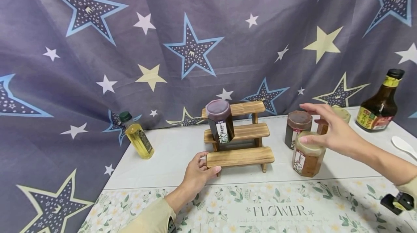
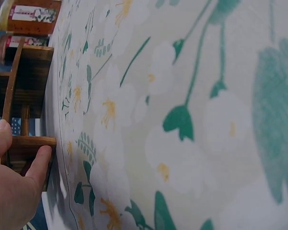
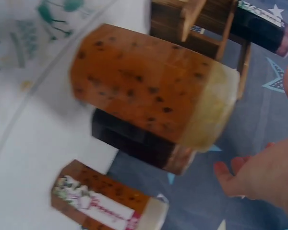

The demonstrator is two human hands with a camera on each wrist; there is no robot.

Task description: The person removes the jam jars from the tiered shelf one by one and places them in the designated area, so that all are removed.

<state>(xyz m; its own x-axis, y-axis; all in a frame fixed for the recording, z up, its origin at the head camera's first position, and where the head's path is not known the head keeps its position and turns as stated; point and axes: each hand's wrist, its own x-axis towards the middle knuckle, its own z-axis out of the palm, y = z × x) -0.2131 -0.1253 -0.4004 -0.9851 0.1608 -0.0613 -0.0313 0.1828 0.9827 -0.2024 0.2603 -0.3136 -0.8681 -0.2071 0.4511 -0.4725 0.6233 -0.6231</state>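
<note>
A small three-step wooden rack (image 1: 241, 157) stands on the table. My left hand (image 1: 198, 171) grips the left end of its lowest step, thumb in front; the left wrist view shows finger and thumb against the wood. A dark jar with a purplish lid (image 1: 221, 126) stands at the left of the middle step. My right hand (image 1: 335, 131) hovers over a group of jars with thumb and fingers spread. Below the thumb is an orange-brown jar with a pale yellow lid (image 3: 144, 86); the right wrist view shows a gap between hand and jar. A dark red jar (image 1: 298, 126) stands behind it.
Another orange-brown jar (image 3: 101, 199) is partly hidden behind my right hand in the head view. A dark sauce bottle (image 1: 378, 106) and a white spoon (image 1: 404, 146) are at the right. An oil bottle (image 1: 139, 140) stands at the left. A starry curtain (image 1: 208, 1) hangs behind.
</note>
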